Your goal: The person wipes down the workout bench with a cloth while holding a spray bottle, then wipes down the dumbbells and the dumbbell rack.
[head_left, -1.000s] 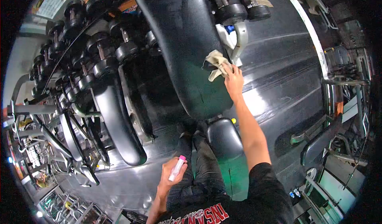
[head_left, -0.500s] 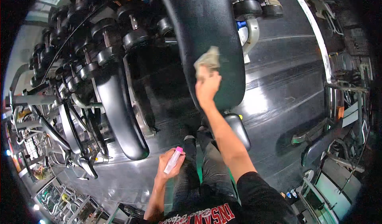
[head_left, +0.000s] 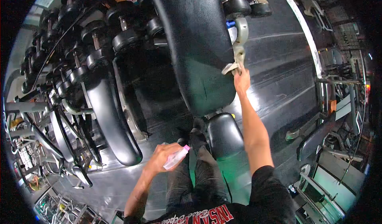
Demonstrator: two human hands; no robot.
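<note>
My right hand (head_left: 242,81) grips a pale beige cloth (head_left: 230,68) at the right edge of a long black padded bench (head_left: 199,61). Part of the cloth hangs beside the pad, next to a light curved metal bar (head_left: 241,33). Lower down, my left hand (head_left: 161,156) is wrapped round a small clear bottle (head_left: 176,158) with a pink top, tilted in front of my legs. A smaller black seat pad (head_left: 225,135) sits just below the long pad.
Dumbbells (head_left: 127,39) rest on a rack along the left and at the back. Another black bench (head_left: 109,116) stands to my left. Exercise machines (head_left: 318,138) line the right side. Dark flooring (head_left: 278,65) bears a white stripe (head_left: 302,25).
My right hand has moved the cloth from the middle of the pad to its right edge. My left hand has turned, tilting the bottle further. The view has shifted slightly.
</note>
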